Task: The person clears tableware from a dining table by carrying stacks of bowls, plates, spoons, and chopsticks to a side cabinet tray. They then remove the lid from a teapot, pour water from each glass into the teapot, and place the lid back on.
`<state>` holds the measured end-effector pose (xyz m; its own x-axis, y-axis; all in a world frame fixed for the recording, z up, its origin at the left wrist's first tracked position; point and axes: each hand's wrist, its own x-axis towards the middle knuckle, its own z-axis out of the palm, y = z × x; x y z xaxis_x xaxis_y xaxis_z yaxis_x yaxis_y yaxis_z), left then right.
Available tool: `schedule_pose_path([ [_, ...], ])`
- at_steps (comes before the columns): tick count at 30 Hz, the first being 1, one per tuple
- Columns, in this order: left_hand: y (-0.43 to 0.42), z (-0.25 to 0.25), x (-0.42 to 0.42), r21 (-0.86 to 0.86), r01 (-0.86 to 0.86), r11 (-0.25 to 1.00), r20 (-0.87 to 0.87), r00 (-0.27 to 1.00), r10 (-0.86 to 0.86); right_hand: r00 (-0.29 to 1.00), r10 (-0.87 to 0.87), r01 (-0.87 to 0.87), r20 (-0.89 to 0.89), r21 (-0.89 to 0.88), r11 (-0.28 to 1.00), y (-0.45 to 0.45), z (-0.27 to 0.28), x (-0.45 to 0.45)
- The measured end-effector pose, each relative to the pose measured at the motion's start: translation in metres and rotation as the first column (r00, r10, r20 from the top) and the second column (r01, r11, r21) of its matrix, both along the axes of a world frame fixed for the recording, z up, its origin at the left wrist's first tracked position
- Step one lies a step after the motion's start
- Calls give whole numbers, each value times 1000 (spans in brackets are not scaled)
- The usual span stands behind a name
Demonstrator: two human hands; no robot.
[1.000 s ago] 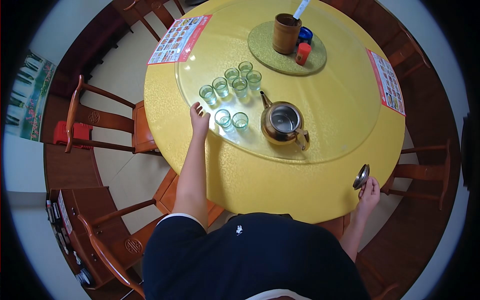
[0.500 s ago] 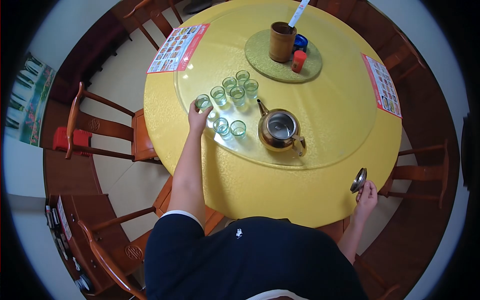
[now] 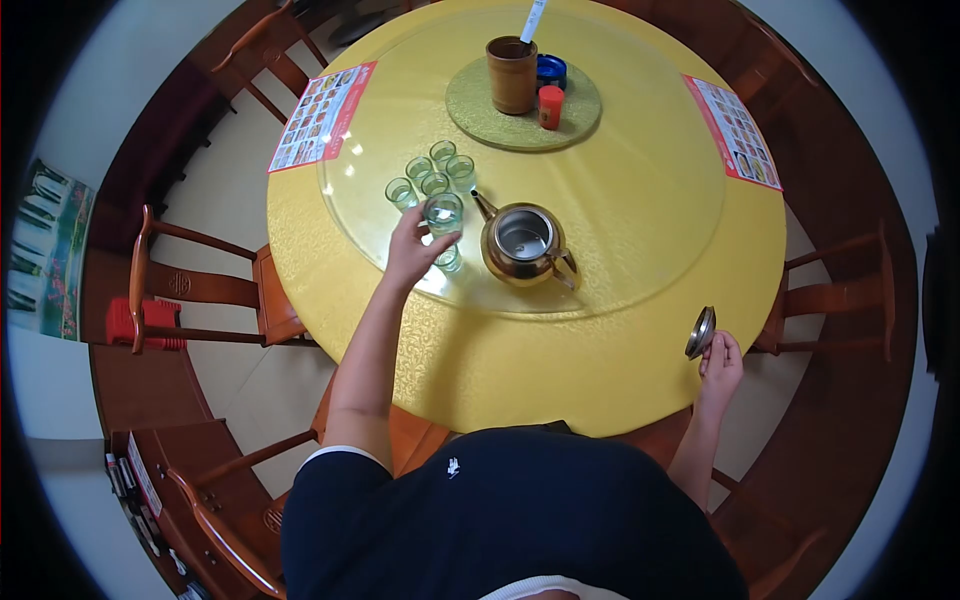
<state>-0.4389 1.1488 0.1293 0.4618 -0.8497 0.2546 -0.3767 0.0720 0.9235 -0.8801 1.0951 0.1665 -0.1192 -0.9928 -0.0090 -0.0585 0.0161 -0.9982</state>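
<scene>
My left hand [image 3: 412, 250] is closed around a small green-tinted glass [image 3: 444, 212], over the glass turntable [image 3: 610, 250]. Behind it stands a cluster of several similar glasses [image 3: 420, 171]. Below the held glass, another glass [image 3: 447, 260] is partly hidden by my fingers. A brass-coloured teapot [image 3: 515, 265] stands lidless just to the right, its spout pointing up and left toward the glasses. At the right edge of the table, my right hand [image 3: 721, 370] grips the metal teapot lid [image 3: 701, 333], which is tilted on edge above the yellow cloth.
A round green board [image 3: 470, 118] carries a bamboo cup [image 3: 513, 78], a blue ashtray [image 3: 551, 71] and a red-capped container [image 3: 551, 107]. Menu sheets lie at the left [image 3: 320, 118] and right [image 3: 735, 132] of the yellow table [image 3: 520, 370]. Wooden chairs [image 3: 210, 290] surround it.
My left hand, with its glass, has moved right from the left end of the glass cluster to nearer the teapot. The right hand still holds the lid. The view has shifted somewhat.
</scene>
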Motion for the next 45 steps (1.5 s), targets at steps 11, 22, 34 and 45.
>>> schedule_pose_path([
  [11, -15, 24, -38, 142, 167, 976, 272, 941, -201, 997, -37, 38, 64, -19, 999, 5, -6, -19],
  [22, -25, 44, -45, 332, 178, 926, 535, 773, -341, 994, -38, 41, 99, -28, 999, 5, -7, -19],
  [34, -39, 70, -58, 485, 148, 862, 703, 520, -485, 996, -27, 29, 83, -23, 999, 6, -5, -17],
  [45, -53, 72, -72, 322, 215, 922, 945, -128, -300, 993, -17, 23, 116, -50, 998, 11, 2, -28],
])
